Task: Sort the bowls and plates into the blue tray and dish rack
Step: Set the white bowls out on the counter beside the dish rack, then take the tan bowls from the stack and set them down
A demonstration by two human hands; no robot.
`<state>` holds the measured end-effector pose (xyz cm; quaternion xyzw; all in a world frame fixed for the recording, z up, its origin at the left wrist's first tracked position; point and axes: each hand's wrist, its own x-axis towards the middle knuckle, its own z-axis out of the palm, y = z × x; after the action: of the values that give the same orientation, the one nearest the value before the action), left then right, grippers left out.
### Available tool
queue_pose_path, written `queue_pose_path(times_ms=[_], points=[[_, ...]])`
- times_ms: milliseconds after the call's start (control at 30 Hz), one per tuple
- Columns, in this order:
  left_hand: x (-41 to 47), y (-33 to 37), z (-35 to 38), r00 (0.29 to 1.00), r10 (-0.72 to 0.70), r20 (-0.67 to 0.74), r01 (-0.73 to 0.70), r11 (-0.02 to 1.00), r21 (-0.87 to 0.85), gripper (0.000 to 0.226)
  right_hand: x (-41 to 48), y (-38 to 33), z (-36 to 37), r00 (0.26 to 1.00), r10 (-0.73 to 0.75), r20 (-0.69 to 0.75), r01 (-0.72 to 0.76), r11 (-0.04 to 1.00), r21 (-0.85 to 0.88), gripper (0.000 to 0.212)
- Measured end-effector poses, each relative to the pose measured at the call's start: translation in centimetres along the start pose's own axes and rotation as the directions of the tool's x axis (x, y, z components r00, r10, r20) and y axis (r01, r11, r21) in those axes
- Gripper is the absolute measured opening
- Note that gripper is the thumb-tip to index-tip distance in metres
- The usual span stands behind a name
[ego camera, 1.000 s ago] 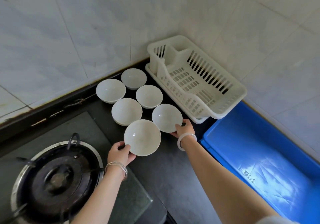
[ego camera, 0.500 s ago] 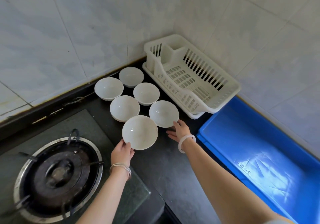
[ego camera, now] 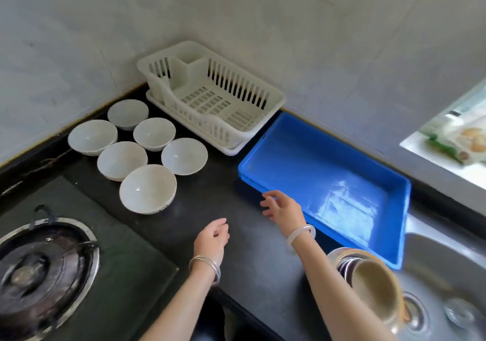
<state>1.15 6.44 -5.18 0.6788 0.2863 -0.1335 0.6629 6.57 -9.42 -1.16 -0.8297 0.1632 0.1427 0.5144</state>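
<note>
Several white bowls stand upright in two rows on the black counter; the nearest bowl [ego camera: 147, 188] sits at the front, another bowl [ego camera: 184, 156] to its right. A white dish rack [ego camera: 273, 96] stands in the corner with nothing in it. Beside it lies the blue tray [ego camera: 402, 206], also holding nothing. My left hand [ego camera: 211, 239] hovers over the counter, fingers loosely curled, holding nothing. My right hand [ego camera: 284, 209] is open by the tray's near-left edge. A stack of beige plates [ego camera: 376, 285] leans in the sink at the lower right.
A gas burner [ego camera: 39, 269] sits at the lower left. The steel sink [ego camera: 447, 275] lies right of the counter [ego camera: 249, 248]. Tiled walls close off the back. A window ledge with packaged food [ego camera: 457, 140] is at the far right.
Both hands have let go of the two front bowls and drawn back toward me and rightward. The view has swung right, bringing the sink and plates into sight.
</note>
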Motion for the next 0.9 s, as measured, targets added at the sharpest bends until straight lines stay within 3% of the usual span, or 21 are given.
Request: queue_pose_path(times_ms=[200,333,433,633,900], points=[[-4.9,0.2,10.4,0.952,0.109,0.286,-0.205,0.921,0.332,0.026,-5.2,6.1,-10.1,0.952,0.028,-0.305,-0.094,0.974,-0.204,0.014],[-8.0,0.1,15.6,0.884,0.186,0.429,-0.379,0.822,0.425,0.028,-8.9,10.9,-15.1,0.887,0.041,-0.460,-0.231,0.902,-0.365,0.016],[-9.4,-0.2,18.0,0.851,0.183,0.492,-0.437,0.766,0.472,0.027,-10.8,13.8,-17.3,0.874,0.074,-0.480,-0.305,0.852,-0.425,0.019],[-9.9,-0.9,19.6,0.828,0.195,0.526,-0.519,0.622,0.587,0.031,-11.7,16.1,-18.0,0.872,0.123,-0.474,-0.333,0.859,-0.389,0.013],[-10.2,-1.0,19.7,0.849,0.159,0.505,-0.446,0.728,0.521,0.026,-11.8,16.3,-18.9,0.856,0.112,-0.505,-0.355,0.836,-0.417,0.008]])
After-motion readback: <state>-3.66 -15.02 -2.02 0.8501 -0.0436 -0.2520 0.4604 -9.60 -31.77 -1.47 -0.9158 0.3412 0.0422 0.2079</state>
